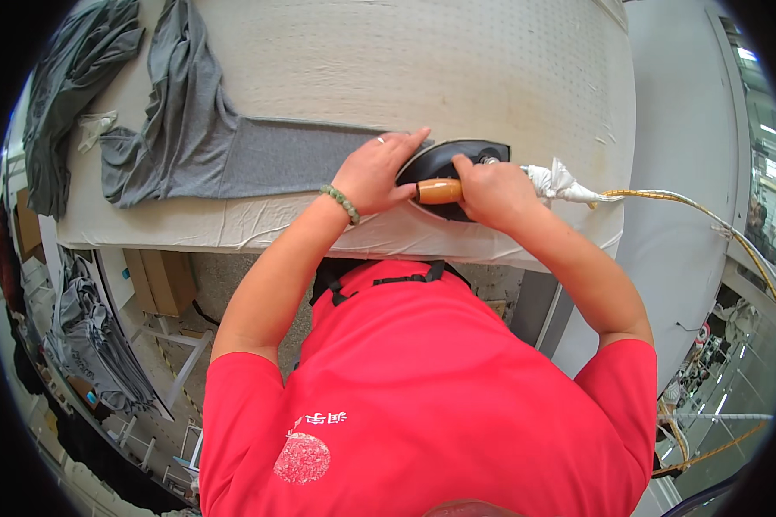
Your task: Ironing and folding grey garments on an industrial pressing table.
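My right hand (498, 195) is wrapped round the wooden handle of a dark steam iron (444, 155), which rests at the right end of a grey knit garment (289, 155). Fingers stretched out, my left hand (378, 172) lies flat by the left side of the iron, over the end of the cloth. Its thumb comes close to the handle's tip; whether they touch I cannot tell. A green bead bracelet circles that wrist. The garment runs left in a smooth strip, then bunches up in folds. The cloth's end under the iron and hand is hidden.
A padded, cream-covered ironing table (491, 77) spans the work area. Darker grey-green garments (65, 103) lie at its left edge beside a white scrap (95, 129). The iron's wrapped cord and hose (664, 196) trail right. Grey clothes (95, 336) hang at lower left near a cardboard box (159, 280).
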The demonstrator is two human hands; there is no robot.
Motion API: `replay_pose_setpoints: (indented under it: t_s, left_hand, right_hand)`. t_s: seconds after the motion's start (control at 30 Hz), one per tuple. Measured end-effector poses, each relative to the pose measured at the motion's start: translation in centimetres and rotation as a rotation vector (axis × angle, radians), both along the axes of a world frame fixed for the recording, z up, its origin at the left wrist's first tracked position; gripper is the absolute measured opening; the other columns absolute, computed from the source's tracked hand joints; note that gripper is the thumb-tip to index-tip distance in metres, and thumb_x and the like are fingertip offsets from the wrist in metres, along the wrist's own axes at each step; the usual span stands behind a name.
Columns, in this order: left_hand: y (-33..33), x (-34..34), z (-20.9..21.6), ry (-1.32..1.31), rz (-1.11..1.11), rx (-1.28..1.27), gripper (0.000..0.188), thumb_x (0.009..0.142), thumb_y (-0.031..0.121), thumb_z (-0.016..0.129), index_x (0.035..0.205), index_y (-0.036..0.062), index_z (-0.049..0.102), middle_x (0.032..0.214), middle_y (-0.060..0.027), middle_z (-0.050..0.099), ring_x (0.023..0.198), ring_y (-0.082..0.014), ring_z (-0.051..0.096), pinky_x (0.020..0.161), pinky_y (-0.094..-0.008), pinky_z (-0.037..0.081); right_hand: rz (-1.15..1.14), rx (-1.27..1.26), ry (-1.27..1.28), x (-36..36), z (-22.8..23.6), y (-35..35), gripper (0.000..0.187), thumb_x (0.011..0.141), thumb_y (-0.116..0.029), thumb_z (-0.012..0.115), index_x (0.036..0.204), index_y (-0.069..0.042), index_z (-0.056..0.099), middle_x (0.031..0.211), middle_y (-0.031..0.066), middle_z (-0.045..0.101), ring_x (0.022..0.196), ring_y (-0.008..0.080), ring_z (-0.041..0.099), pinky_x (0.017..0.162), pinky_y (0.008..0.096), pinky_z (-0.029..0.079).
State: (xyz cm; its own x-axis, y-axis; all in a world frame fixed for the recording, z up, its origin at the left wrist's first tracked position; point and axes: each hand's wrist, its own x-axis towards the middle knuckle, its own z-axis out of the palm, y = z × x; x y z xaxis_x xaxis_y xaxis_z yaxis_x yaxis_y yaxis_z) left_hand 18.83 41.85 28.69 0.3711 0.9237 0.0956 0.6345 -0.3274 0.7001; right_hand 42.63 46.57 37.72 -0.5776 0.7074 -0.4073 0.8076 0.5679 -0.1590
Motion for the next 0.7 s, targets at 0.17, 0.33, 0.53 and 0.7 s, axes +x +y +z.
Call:
replay_pose_setpoints:
  t_s: [0.17, 0.33, 0.53, 0.7]
  left_hand:
    - [-2.2, -4.2, -1.1, 0.026, 0.129, 0.140, 0.056, 0.089, 0.028, 0.079, 0.138, 0.0054, 0.065, 0.141, -0.0135, 0.061, 0.136, -0.0329, 0.055, 0.116, -0.0460, 0.043]
    - [-4.3, -12.7, -1.8, 0.320, 0.427, 0.274, 0.049, 0.094, 0.027, 0.074, 0.137, 0.0049, 0.066, 0.142, -0.0147, 0.060, 0.137, -0.0346, 0.054, 0.116, -0.0483, 0.043]
    - [-6.3, -17.0, -2.4, 0.353, 0.551, 0.204, 0.063, 0.096, 0.032, 0.072, 0.148, 0.0021, 0.056, 0.156, -0.0177, 0.050, 0.148, -0.0370, 0.045, 0.123, -0.0510, 0.035]
    - [-11.5, -17.3, -1.0, 0.318, 0.528, 0.078, 0.073, 0.096, 0.033, 0.071, 0.156, 0.0008, 0.046, 0.167, -0.0188, 0.039, 0.156, -0.0375, 0.035, 0.126, -0.0509, 0.031]
  right_hand:
    - [-0.084, 0.082, 0.059, -1.9, -1.4, 1.5, 0.032, 0.090, -0.025, 0.074, 0.114, -0.007, 0.066, 0.078, 0.0182, 0.074, 0.074, 0.0397, 0.074, 0.067, 0.0518, 0.059]
    - [-0.047, 0.026, -0.017, -5.7, -0.5, 3.3, 0.028, 0.093, -0.029, 0.073, 0.108, -0.007, 0.067, 0.081, 0.0186, 0.074, 0.077, 0.0408, 0.074, 0.069, 0.0516, 0.059]
    - [0.001, -0.045, 0.010, -18.2, -0.9, 4.4, 0.029, 0.094, -0.033, 0.072, 0.106, -0.007, 0.067, 0.087, 0.0200, 0.075, 0.086, 0.0408, 0.074, 0.076, 0.0524, 0.058]
    - [0.176, -0.071, 0.044, -27.7, -0.2, 7.1, 0.028, 0.093, -0.032, 0.071, 0.104, -0.006, 0.068, 0.091, 0.0189, 0.076, 0.089, 0.0406, 0.074, 0.079, 0.0523, 0.058]
